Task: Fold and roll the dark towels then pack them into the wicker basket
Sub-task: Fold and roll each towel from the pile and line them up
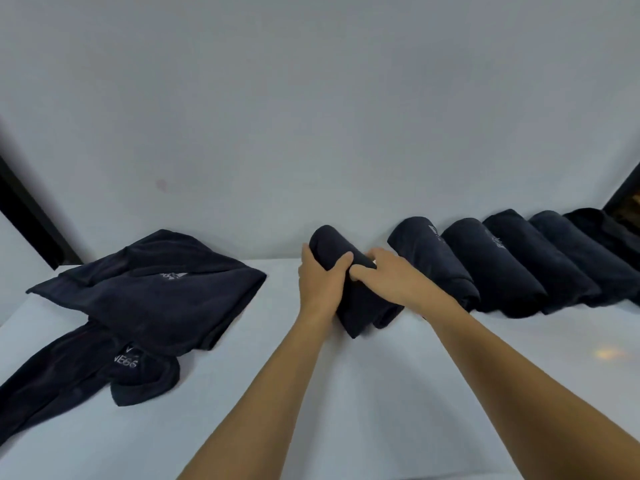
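Note:
A rolled dark towel (360, 306) lies on the white table (346, 393), near the back wall at the centre. My left hand (320, 278) grips the roll from its left side, thumb over the top. My right hand (384, 275) holds it from the right, fingers curled onto its top. To the right, several rolled dark towels (512, 268) lie side by side in a row. On the left, a heap of unrolled dark towels (152, 299) with pale lettering sprawls toward the table's front edge. No wicker basket is in view.
A plain pale wall (311, 116) rises right behind the table. Dark frames stand at the far left (24, 216) and far right (627, 199). The row of rolls reaches the table's right end.

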Demonstrator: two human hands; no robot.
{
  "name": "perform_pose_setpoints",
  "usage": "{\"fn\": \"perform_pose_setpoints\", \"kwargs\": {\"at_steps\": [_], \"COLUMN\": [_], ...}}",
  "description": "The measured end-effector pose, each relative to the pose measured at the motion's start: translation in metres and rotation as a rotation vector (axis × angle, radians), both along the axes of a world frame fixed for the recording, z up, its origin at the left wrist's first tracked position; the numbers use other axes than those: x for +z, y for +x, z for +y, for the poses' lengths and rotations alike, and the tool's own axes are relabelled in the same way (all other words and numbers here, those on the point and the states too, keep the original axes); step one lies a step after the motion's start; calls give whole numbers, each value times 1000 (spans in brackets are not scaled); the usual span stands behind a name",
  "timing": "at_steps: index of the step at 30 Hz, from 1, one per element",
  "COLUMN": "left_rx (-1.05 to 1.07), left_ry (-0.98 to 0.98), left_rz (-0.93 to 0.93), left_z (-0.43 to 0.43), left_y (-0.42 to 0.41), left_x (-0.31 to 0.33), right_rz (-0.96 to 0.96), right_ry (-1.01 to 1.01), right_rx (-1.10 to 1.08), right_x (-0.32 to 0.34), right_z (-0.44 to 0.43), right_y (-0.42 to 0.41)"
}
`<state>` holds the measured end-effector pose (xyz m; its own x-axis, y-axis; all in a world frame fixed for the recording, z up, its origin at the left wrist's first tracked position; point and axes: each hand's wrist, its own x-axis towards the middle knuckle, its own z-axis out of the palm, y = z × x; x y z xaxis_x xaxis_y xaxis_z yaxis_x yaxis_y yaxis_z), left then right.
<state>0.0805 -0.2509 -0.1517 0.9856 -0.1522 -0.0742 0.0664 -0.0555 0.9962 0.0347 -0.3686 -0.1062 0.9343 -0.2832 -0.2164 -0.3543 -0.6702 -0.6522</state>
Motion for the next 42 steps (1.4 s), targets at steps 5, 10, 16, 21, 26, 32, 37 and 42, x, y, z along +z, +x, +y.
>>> {"fn": "perform_pose_setpoints", "kwargs": {"at_steps": [5,10,16,21,26,32,37,42], "left_rx": [-51,18,-145,-6,-163,-401,-351,100], "left_ry": [-20,-72,111,908,880,970,960,1011], "left_rz": [35,-47,-142,-551,-464,-454,-472,-573], "left_z": [-64,-91,-100,-91,-90,-49,39,161], "left_y": [14,7,2,-2,-9,-11,-15,-15], "left_x": [1,-8,-16,-25,-26,-5,10,38], "right_rz": [-112,-210,-154,-164,-167,-94,-376,-428], "right_ry": [-663,-876,-818,-883,-881,-1018,-872,-309], "right_rx": [-11,47,-14,-50,-75,-100,63,459], "right_x": [0,-8,-11,-17,-19,-15,-5,5], "right_z": [-33,-46,-56,-54,-49,-38,33,146], "right_y": [-5,-4,-14,-12,-17,-16,-5,14]}}
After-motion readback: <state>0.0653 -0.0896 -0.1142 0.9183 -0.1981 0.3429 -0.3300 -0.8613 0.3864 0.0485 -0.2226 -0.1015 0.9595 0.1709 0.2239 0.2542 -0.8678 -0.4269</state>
